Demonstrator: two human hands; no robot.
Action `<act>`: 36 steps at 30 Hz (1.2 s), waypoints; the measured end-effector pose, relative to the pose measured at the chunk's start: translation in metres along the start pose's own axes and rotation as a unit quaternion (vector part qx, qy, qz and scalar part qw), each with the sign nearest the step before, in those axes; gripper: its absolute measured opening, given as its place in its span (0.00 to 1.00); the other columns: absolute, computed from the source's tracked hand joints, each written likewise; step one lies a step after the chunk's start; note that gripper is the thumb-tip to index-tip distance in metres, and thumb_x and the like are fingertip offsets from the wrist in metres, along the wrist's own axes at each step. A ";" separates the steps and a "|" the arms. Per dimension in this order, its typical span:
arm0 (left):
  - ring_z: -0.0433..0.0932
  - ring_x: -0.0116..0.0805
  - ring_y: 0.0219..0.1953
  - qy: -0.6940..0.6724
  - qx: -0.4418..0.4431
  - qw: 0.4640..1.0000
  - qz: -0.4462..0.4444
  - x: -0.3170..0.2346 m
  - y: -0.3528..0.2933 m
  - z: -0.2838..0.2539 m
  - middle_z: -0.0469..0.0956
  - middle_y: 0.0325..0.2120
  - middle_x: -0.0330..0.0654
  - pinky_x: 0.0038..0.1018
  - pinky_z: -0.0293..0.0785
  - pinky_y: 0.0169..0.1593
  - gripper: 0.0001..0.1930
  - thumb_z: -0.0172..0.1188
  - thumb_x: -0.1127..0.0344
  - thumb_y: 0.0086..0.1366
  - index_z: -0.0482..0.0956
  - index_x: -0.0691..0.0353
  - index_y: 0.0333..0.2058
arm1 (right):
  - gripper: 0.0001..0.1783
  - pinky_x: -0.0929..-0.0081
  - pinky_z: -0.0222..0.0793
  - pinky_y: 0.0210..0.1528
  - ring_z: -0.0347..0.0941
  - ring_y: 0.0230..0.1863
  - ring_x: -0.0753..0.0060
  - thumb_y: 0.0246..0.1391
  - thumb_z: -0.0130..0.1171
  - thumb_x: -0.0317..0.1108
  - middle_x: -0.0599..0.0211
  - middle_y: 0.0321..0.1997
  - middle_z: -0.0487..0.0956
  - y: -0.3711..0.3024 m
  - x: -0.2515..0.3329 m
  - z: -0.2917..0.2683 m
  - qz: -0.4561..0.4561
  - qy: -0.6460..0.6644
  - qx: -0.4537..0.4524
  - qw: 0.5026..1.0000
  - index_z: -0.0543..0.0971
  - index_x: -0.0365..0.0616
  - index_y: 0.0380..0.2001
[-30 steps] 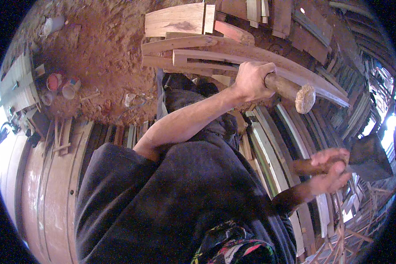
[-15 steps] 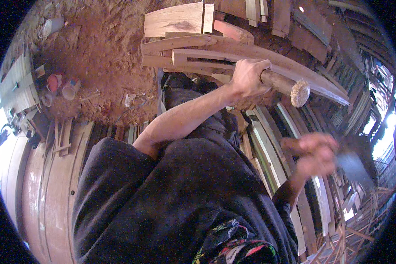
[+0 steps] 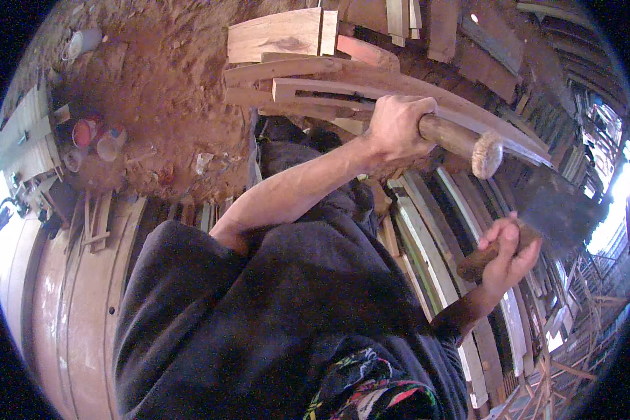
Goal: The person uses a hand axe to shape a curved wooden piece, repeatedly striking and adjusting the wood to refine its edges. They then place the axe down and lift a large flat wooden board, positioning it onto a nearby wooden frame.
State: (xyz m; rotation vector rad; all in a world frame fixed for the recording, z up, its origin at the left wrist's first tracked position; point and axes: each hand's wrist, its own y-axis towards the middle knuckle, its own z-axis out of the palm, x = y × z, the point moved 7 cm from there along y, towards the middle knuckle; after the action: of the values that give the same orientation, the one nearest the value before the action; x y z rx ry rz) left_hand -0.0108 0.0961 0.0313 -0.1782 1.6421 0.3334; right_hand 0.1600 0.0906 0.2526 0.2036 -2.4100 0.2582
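My left hand (image 3: pixel 401 126) is closed round a thick wooden stick (image 3: pixel 449 136). The stick points to the right, and its pale, frayed end (image 3: pixel 487 155) juts out past my fist. On the right, my right hand (image 3: pixel 509 260) grips the short wooden handle of a broad-bladed tool (image 3: pixel 477 263). Its wide dark blade, blurred by motion, rises up and to the right, apart from the stick. Whether it is a cleaver or another kind of blade I cannot tell.
Curved planks (image 3: pixel 392 87) lie stacked just beyond my left hand. Long boards (image 3: pixel 427 231) run along the right below the stick. Buckets (image 3: pixel 86 131) stand on the reddish dirt floor (image 3: pixel 168 91) at the left, near wide wooden panels (image 3: pixel 77 301).
My right hand has moved slightly downward, and the tool's blade has swung upward. The stick's frayed end has shifted a little to the right and down in my left hand.
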 end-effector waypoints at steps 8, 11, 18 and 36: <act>0.80 0.57 0.34 0.011 -0.019 1.000 -0.012 0.024 -0.008 -0.005 0.80 0.27 0.50 0.44 0.77 0.38 0.19 0.69 0.63 0.37 0.76 0.60 0.31 | 0.28 0.71 0.70 0.22 0.68 0.18 0.70 0.66 0.52 0.54 0.59 0.22 0.72 -0.009 0.024 -0.050 -0.088 0.182 -0.124 0.971 0.71 0.33 0.43; 0.80 0.57 0.33 0.004 -0.020 1.000 -0.006 0.023 -0.006 -0.006 0.80 0.27 0.49 0.45 0.77 0.37 0.18 0.69 0.62 0.38 0.76 0.59 0.31 | 0.22 0.72 0.69 0.23 0.70 0.19 0.69 0.67 0.52 0.49 0.61 0.20 0.72 -0.014 -0.011 -0.035 -0.158 0.015 -0.096 0.983 0.73 0.35 0.41; 0.80 0.56 0.33 0.032 -0.018 0.999 0.024 0.035 -0.011 -0.003 0.80 0.27 0.48 0.46 0.77 0.36 0.18 0.69 0.60 0.40 0.77 0.57 0.31 | 0.10 0.79 0.66 0.25 0.70 0.21 0.79 0.64 0.59 0.32 0.67 0.22 0.75 0.016 -0.018 0.041 0.036 -0.110 0.087 0.989 0.72 0.36 0.41; 0.81 0.56 0.35 -0.009 -0.037 0.999 0.017 0.001 -0.005 -0.031 0.80 0.29 0.49 0.45 0.78 0.40 0.21 0.69 0.63 0.34 0.78 0.59 0.32 | 0.14 0.75 0.66 0.24 0.69 0.18 0.77 0.65 0.57 0.37 0.68 0.18 0.74 0.011 -0.028 0.037 0.010 -0.016 0.042 0.999 0.67 0.39 0.39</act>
State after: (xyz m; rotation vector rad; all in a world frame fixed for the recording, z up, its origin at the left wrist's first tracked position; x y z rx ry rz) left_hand -0.0391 0.0816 0.0325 -0.2036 1.6182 0.4206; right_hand 0.1550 0.0948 0.2054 0.2244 -2.4368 0.3673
